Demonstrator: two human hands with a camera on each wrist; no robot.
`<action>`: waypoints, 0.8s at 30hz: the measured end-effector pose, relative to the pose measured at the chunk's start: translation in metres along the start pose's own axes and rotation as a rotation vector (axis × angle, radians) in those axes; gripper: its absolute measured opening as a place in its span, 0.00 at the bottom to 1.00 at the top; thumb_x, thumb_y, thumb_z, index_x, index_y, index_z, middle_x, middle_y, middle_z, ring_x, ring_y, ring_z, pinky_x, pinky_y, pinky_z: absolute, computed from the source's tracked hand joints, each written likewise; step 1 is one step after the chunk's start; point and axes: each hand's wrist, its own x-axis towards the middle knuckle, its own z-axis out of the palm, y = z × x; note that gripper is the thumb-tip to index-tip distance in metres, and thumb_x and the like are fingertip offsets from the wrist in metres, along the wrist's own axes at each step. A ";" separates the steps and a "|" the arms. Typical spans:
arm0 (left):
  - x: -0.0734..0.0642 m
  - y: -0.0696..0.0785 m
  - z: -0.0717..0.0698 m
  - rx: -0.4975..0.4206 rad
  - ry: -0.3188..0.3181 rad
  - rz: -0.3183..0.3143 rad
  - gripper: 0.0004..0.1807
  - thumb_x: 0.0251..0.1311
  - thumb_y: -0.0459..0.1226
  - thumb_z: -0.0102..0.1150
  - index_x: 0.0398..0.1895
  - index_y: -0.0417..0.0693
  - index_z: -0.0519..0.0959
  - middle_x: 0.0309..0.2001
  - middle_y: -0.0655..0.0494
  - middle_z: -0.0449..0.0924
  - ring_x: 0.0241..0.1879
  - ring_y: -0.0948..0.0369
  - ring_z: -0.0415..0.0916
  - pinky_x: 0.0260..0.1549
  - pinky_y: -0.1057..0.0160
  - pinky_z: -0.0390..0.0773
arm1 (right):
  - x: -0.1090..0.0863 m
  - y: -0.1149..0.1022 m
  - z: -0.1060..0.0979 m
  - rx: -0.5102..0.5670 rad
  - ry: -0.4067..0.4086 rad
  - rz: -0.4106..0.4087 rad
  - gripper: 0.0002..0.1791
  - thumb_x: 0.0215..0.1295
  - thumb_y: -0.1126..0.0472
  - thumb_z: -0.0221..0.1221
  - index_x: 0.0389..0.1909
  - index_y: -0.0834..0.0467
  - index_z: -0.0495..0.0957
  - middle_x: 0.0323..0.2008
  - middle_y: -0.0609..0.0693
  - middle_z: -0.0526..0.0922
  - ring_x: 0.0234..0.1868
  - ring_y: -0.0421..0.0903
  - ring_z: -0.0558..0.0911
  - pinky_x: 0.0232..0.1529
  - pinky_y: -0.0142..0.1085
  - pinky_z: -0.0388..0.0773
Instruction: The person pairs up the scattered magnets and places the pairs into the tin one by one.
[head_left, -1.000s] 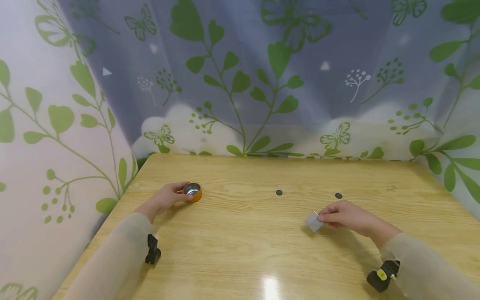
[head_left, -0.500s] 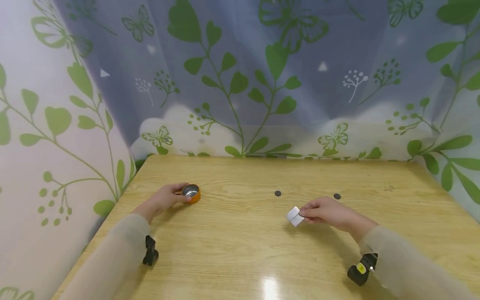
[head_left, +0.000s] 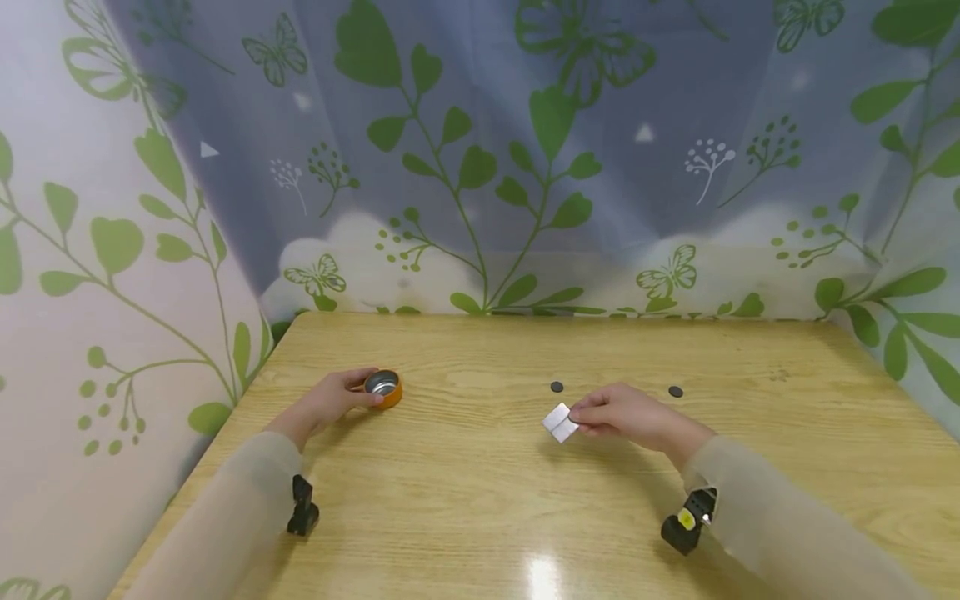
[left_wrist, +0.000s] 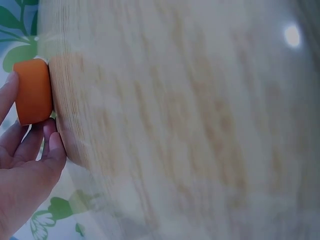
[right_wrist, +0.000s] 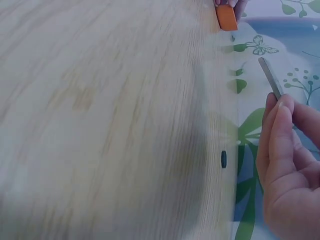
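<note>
At the left of the table, my left hand (head_left: 330, 402) holds a small round orange bowl (head_left: 393, 398) with a shiny metal inside, thumb on one side and fingers on the other. The left wrist view has the orange bowl (left_wrist: 34, 92) from the side, its base against the tabletop. Near the middle, my right hand (head_left: 622, 415) pinches one corner of a thin, flat, silvery-white square (head_left: 558, 422) with a line across it. Its shadow falls on the wood below. Seen edge-on in the right wrist view, the square (right_wrist: 270, 77) is a narrow grey strip held above the table.
Behind the right hand lie two small dark discs: one disc (head_left: 557, 387) just beyond the square, another disc (head_left: 676, 392) farther right. The wooden table (head_left: 450, 492) ends at a leaf-patterned curtain (head_left: 480, 208), with more patterned cloth (head_left: 120, 275) along the left side.
My right hand has moved left across the table with the square, from right of both discs' midpoint to just in front of the left disc. The left hand and bowl have stayed put.
</note>
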 end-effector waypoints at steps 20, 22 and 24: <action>0.000 0.002 -0.001 0.016 -0.004 -0.003 0.39 0.59 0.42 0.61 0.70 0.39 0.56 0.68 0.34 0.52 0.66 0.41 0.50 0.61 0.45 0.57 | 0.023 -0.015 0.019 0.042 -0.027 -0.003 0.17 0.67 0.66 0.54 0.49 0.77 0.72 0.34 0.53 0.78 0.33 0.39 0.77 0.38 0.30 0.77; 0.000 0.002 0.000 0.013 0.000 -0.005 0.39 0.59 0.42 0.61 0.70 0.39 0.56 0.68 0.34 0.53 0.66 0.41 0.50 0.61 0.45 0.57 | 0.025 -0.015 0.021 0.052 -0.017 0.003 0.17 0.67 0.66 0.54 0.49 0.77 0.72 0.34 0.53 0.79 0.33 0.39 0.77 0.38 0.30 0.77; -0.001 0.002 0.001 0.013 0.003 -0.007 0.39 0.60 0.41 0.61 0.70 0.39 0.56 0.68 0.34 0.53 0.66 0.41 0.51 0.61 0.45 0.57 | 0.028 -0.015 0.024 0.066 -0.011 0.004 0.17 0.66 0.67 0.54 0.49 0.77 0.72 0.33 0.53 0.79 0.32 0.38 0.78 0.38 0.30 0.78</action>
